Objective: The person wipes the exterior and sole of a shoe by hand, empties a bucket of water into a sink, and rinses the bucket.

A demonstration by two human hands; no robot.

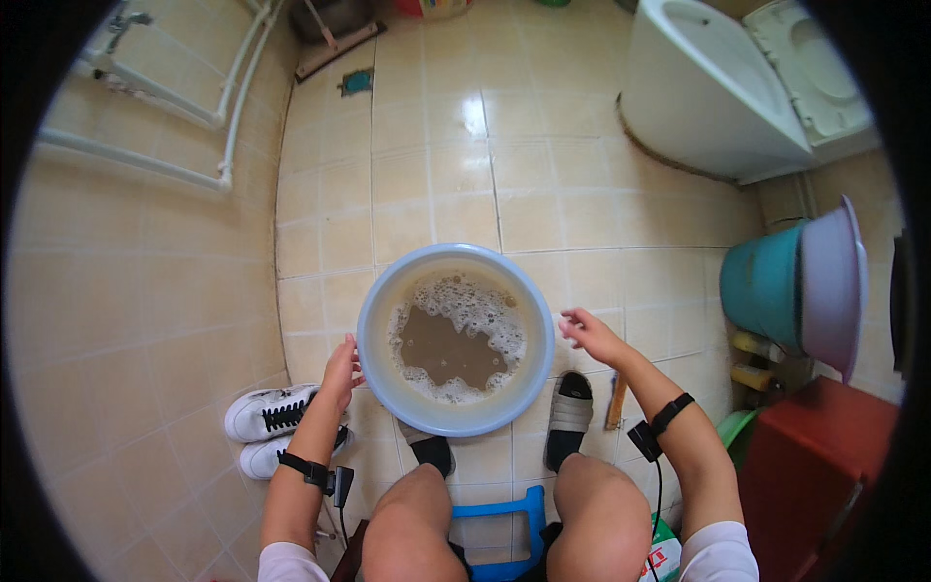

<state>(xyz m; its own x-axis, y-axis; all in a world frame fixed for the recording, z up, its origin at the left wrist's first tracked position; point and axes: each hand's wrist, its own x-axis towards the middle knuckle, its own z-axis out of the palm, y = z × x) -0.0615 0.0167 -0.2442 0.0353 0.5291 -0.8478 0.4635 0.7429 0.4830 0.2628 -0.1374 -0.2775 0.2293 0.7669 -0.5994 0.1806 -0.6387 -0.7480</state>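
Observation:
A round light-blue plastic basin (367, 396) stands on the tiled floor before me, holding murky brown water (444, 353) with white suds floating mostly along its far and right sides. My left hand (342, 372) is at the basin's left rim, its fingers against or just beside the outer wall; exact contact is hard to tell. To the right of the basin, my right hand (588, 336) hangs with fingers slightly bent, apart from the rim and holding nothing visible. A wooden-backed brush (616, 401) lies on the floor below my right forearm, partly hidden.
White sneakers with black laces (273, 415) stand by the left wall. A blue plastic stool (537, 509) is between my legs. At right are a red cabinet (822, 444), a teal bucket (760, 284) and a lilac basin (833, 284). A toilet (698, 94) and floor squeegee (342, 51) stand farther off.

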